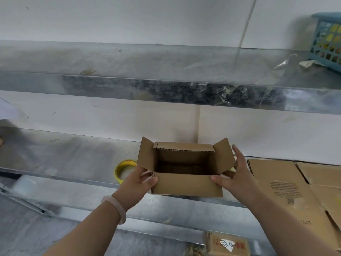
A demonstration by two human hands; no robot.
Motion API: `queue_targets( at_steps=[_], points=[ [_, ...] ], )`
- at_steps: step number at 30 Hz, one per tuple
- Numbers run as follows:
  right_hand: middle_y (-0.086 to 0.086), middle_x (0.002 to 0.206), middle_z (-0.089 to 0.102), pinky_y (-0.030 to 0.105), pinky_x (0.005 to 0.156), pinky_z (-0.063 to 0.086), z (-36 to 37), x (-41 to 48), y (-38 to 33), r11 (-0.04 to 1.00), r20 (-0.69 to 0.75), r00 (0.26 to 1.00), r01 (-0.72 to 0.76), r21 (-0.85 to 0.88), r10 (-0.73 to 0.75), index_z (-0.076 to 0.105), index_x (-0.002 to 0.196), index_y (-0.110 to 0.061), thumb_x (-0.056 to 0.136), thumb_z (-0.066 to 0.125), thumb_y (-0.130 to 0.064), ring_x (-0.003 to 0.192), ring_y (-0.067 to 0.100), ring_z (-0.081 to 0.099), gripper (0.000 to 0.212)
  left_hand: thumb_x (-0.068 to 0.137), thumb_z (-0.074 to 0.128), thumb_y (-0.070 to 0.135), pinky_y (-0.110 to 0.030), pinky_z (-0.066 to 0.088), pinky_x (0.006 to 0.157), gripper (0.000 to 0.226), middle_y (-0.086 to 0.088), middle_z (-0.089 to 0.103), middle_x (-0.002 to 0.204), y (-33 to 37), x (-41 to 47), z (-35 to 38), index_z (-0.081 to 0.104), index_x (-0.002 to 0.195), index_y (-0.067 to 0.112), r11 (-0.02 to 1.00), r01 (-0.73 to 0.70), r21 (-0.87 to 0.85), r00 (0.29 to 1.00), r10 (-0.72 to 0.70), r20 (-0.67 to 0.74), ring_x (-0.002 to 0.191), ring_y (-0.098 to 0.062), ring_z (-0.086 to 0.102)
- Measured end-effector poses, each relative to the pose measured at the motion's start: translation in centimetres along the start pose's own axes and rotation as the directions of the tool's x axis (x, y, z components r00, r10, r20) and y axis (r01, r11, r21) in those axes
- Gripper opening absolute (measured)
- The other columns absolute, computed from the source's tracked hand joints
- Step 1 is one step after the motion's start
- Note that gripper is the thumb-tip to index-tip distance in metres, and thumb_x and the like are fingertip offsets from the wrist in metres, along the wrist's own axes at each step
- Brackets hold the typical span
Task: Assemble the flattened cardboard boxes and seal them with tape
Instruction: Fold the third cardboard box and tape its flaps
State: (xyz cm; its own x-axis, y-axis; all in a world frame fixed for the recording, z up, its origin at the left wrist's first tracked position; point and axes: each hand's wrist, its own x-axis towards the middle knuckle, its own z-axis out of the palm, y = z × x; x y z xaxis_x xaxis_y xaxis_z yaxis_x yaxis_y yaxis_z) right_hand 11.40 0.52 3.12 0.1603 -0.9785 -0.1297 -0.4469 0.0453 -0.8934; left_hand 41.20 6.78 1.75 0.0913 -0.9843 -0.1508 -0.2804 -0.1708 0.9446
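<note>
A small brown cardboard box [186, 185] stands upright on the metal shelf [73, 159], its top open with all flaps spread. My left hand [140, 180] grips its left near corner, thumb on the front flap. My right hand [234, 174] holds the right side, thumb on the front flap and fingers behind the right flap. A yellow roll of tape [124, 170] lies on the shelf just left of the box, partly hidden by my left hand. Flattened cardboard boxes [287, 189] lie stacked on the shelf to the right.
An upper metal shelf [166, 93] runs across above, with scraps of clear tape stuck to its edge. A blue plastic basket [326, 39] stands at its far right. Another printed carton [228, 244] sits below the shelf. A white wall lies behind.
</note>
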Motion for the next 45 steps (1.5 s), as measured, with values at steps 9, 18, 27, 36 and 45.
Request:
queue_targets(
  at_steps=[9, 18, 27, 36, 45],
  points=[
    [-0.018, 0.135, 0.051, 0.034, 0.12, 0.014, -2.2, 2.3, -2.6, 0.359, 0.269, 0.853, 0.447, -0.819, -0.448, 0.062, 0.121, -0.04, 0.078, 0.041, -0.077, 0.138, 0.007, 0.033, 0.06, 0.075, 0.064, 0.049, -0.045, 0.025, 0.115, 0.035, 0.01, 0.063, 0.116, 3.6, 1.7, -2.7, 0.071, 0.104, 0.031, 0.218, -0.492, 0.843, 0.732, 0.628, 0.265, 0.121, -0.014, 0.052],
    [-0.004, 0.14, 0.032, 0.031, 0.097, 0.046, -1.8, 5.3, -2.3, 0.334, 0.281, 0.926, 0.356, -0.873, -0.254, -0.002, 0.153, -0.037, 0.08, 0.038, -0.077, 0.119, 0.018, 0.041, 0.093, 0.07, 0.02, 0.089, -0.04, 0.029, 0.112, 0.102, 0.009, -0.002, 0.161, 4.9, 5.5, -1.8, 0.0, 0.152, 0.032, 0.225, -0.308, 0.925, 0.95, 0.127, 0.286, 0.136, -0.022, 0.031],
    [-0.003, 0.126, 0.033, 0.027, 0.074, 0.05, 0.1, 7.3, -1.9, 0.381, 0.142, 0.965, 0.22, -0.898, -0.222, 0.0, 0.151, -0.04, 0.075, 0.031, -0.083, 0.104, 0.016, 0.051, 0.092, 0.054, 0.041, 0.096, -0.045, 0.027, 0.114, 0.118, 0.016, -0.022, 0.156, 5.4, 8.4, -1.7, -0.015, 0.146, 0.047, 0.395, -0.263, 0.88, 0.943, -0.086, 0.32, 0.144, -0.028, 0.018],
    [0.0, 0.132, 0.051, 0.035, 0.088, 0.051, -1.4, 4.7, -1.0, 0.701, -0.214, 0.946, 0.02, -0.713, -0.244, 0.041, 0.145, -0.027, 0.092, 0.05, -0.046, 0.111, 0.02, 0.054, 0.057, 0.079, 0.059, 0.065, -0.046, 0.034, 0.107, 0.068, 0.009, 0.037, 0.148, 3.1, 4.7, -2.4, 0.046, 0.138, 0.035, 0.607, -0.153, 0.779, 0.898, 0.415, -0.146, 0.132, -0.024, 0.038],
    [-0.026, 0.083, 0.059, 0.015, 0.048, 0.043, -1.0, 1.2, -2.2, 0.95, -0.268, 0.963, -0.057, -0.307, -0.029, 0.063, 0.124, -0.027, 0.099, 0.047, -0.04, 0.055, 0.009, 0.065, 0.033, 0.096, 0.049, 0.037, -0.024, 0.055, 0.072, 0.029, 0.011, 0.067, 0.086, 3.7, 1.4, -1.7, 0.069, 0.109, 0.021, 0.922, -0.011, 0.387, 0.914, 0.167, -0.37, 0.076, -0.009, 0.063]
  ],
)
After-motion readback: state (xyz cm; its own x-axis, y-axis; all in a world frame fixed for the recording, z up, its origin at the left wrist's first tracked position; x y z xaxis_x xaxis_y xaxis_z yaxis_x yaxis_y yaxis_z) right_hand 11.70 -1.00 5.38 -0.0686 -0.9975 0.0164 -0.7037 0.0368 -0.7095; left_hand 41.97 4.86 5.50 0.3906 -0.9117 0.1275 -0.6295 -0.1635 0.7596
